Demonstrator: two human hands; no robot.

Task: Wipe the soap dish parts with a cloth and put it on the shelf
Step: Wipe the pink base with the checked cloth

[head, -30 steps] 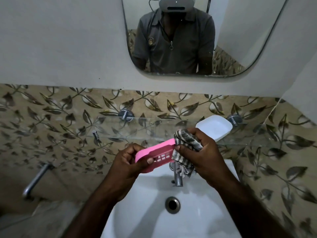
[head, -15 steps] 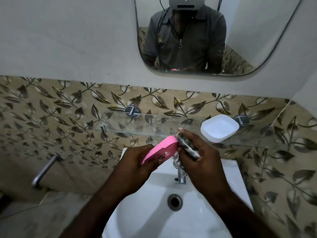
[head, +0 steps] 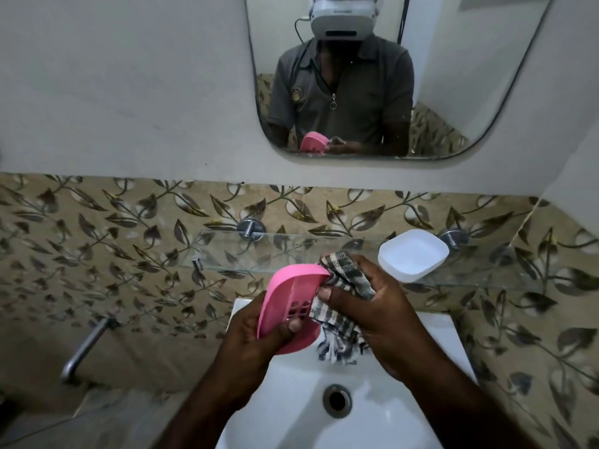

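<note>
My left hand [head: 259, 338] grips a pink slotted soap dish part [head: 288, 299], tilted on edge with its hollow side toward me, above the sink. My right hand [head: 372, 312] holds a checked grey-and-white cloth [head: 340, 286] bunched against the pink part's right rim and inner face. A white soap dish part [head: 413, 256] sits on the glass shelf [head: 291, 251] to the right, just behind my right hand.
A white sink [head: 421, 413] with a round drain [head: 337, 400] lies below my hands; the tap is hidden behind the cloth. A metal pipe [head: 86, 348] sticks out of the tiled wall at lower left. A mirror [head: 389, 76] hangs above the shelf.
The pink part has turned from edge-on so that its hollow slotted side faces me, and the cloth has moved onto its right rim and inside. The camera view has tilted up.
</note>
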